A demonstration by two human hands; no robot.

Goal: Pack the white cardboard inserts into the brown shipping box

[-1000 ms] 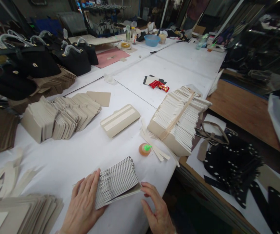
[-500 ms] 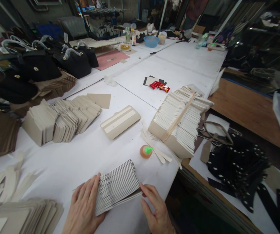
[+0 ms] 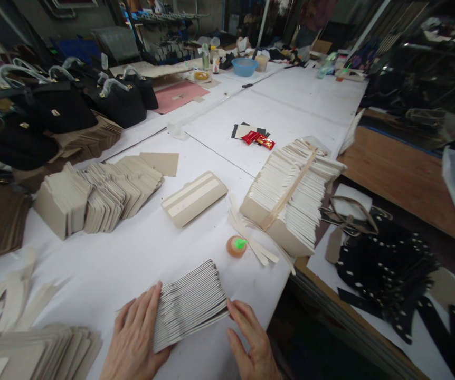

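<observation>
A fanned stack of thin pale panels [image 3: 190, 303] with dark edge lines lies on the white table in front of me. My left hand [image 3: 135, 333] is wrapped over its left end, fingers together along the side and thumb low at the near corner. At the right end, the fingertips of my right hand [image 3: 251, 338] touch the corner of the stack, with the thumb held apart from them. A small round orange bottle with a green nozzle [image 3: 236, 246] stands just beyond the stack. Behind it lies a beige panel with a white strip [image 3: 195, 198].
A banded bundle of pale panels [image 3: 293, 195] stands at the table's right edge, near loose strips [image 3: 256, 241]. Beige panel stacks [image 3: 104, 195] and black handbags [image 3: 116, 103] are at left. Studded black pieces [image 3: 386, 269] lie on a lower surface at right.
The view has shifted very slightly. My right fingers have moved a little at the stack's right corner; the left hand keeps its hold and the stack stays in place.
</observation>
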